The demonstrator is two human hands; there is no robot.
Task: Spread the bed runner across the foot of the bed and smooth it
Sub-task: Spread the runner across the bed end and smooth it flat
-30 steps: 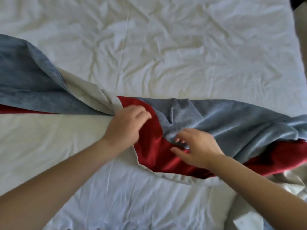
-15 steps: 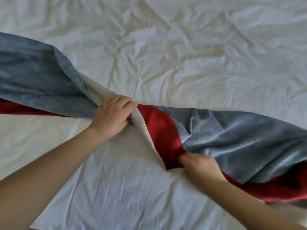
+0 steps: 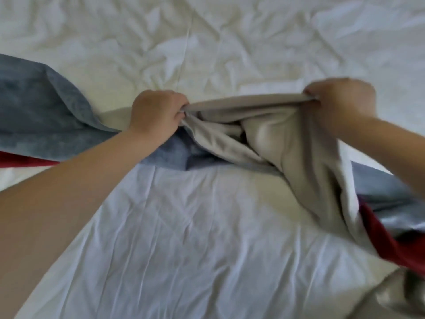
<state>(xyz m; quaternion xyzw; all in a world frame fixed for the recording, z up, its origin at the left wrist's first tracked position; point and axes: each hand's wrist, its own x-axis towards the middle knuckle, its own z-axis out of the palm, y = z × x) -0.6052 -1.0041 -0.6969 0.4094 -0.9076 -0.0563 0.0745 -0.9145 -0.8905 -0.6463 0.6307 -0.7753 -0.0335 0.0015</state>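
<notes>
Crossing the wrinkled white sheet (image 3: 207, 226) lies the runner (image 3: 287, 143).

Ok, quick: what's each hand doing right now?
Left hand: closed, gripping the beige edge of the bed runner.
Right hand: closed, gripping the same edge further along.

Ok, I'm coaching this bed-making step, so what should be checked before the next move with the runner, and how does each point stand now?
1. Left hand grips the bed runner by its edge: ok.
2. Right hand grips the same edge: ok.
3. Edge between the hands pulled straight: ok.
4. Coloured face up: not ok; the beige underside shows between the hands.
5. Bed runner lying flat on the sheet: not ok; it is lifted and bunched at the right.
6. Both ends reaching the bed's sides: cannot tell, out of view.
</notes>
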